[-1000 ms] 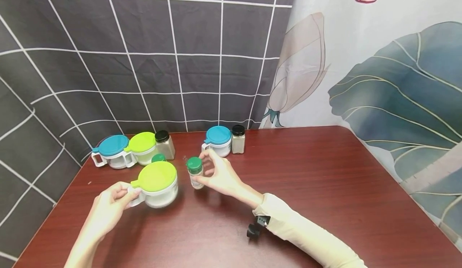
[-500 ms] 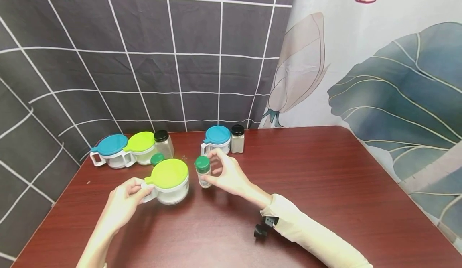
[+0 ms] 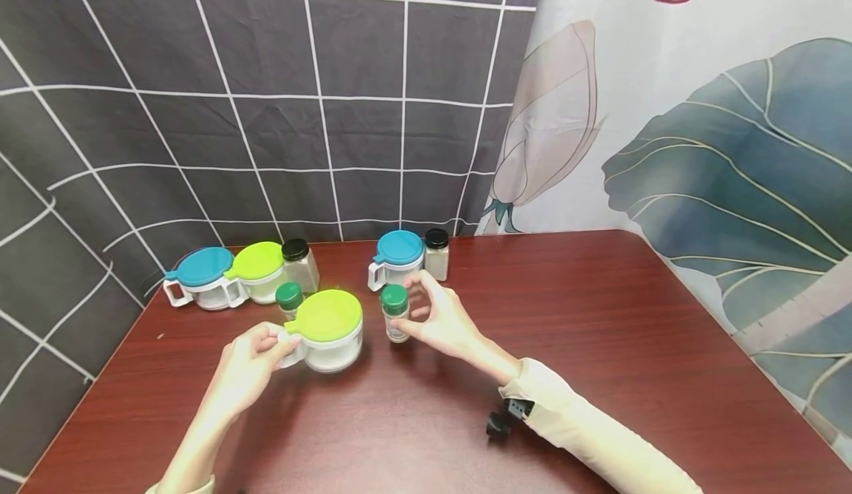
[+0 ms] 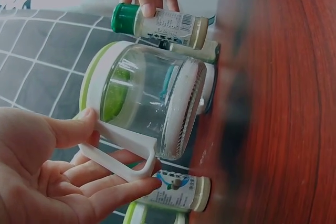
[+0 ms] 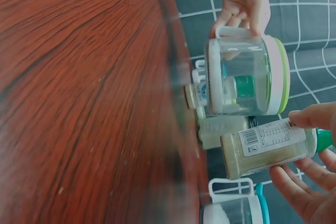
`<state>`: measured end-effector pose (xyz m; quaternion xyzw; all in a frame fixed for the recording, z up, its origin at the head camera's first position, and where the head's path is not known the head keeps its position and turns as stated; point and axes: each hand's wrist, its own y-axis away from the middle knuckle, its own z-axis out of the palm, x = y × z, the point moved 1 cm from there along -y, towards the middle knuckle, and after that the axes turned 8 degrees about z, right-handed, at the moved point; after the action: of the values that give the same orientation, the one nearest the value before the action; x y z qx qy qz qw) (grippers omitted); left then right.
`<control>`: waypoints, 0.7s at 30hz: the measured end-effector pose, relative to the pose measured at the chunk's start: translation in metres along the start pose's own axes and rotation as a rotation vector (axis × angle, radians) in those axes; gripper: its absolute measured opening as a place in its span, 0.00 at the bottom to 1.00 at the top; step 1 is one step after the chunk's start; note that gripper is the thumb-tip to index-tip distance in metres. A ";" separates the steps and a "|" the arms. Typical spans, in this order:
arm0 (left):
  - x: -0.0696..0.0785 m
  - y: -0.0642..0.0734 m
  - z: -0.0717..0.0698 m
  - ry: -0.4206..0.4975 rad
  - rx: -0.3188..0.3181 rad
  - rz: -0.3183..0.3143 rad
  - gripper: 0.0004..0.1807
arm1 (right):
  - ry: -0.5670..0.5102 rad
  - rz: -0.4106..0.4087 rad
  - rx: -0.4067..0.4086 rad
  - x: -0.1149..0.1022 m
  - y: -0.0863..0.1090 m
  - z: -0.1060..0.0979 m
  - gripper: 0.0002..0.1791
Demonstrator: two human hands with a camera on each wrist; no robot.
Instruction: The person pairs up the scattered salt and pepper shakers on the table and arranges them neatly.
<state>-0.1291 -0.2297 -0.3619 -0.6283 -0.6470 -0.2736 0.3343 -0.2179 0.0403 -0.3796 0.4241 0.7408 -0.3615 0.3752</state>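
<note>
While left grip (image 3: 250,366) pinches the white handle (image 4: 126,136) of lime-lidded jar (image 3: 335,347), right grip (image 3: 447,324) is clamped around green-capped shaker (image 3: 396,324) just right of it, both over red-brown surface (image 3: 599,331). Second shaker (image 3: 289,296) just behind jar, to its left; farther back by gridded backdrop (image 3: 266,50), two blue-lidded jars (image 3: 205,267), another lime jar (image 3: 257,261), two black-capped bottles (image 3: 436,260).

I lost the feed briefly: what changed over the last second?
The left hand moved its lime-lidded jar rightward, uncovering more of the standing shaker; the right hand moved its green-capped shaker rightward too. Neither let go. The blue-lidded jars and black-capped bottles stayed put.
</note>
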 end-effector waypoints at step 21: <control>0.016 -0.013 0.028 0.015 0.038 0.052 0.10 | 0.010 0.025 0.050 0.019 0.011 -0.028 0.26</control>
<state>-0.1439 -0.1983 -0.3664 -0.6366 -0.6329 -0.2573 0.3579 -0.2215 0.0747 -0.3854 0.4443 0.7281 -0.3728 0.3653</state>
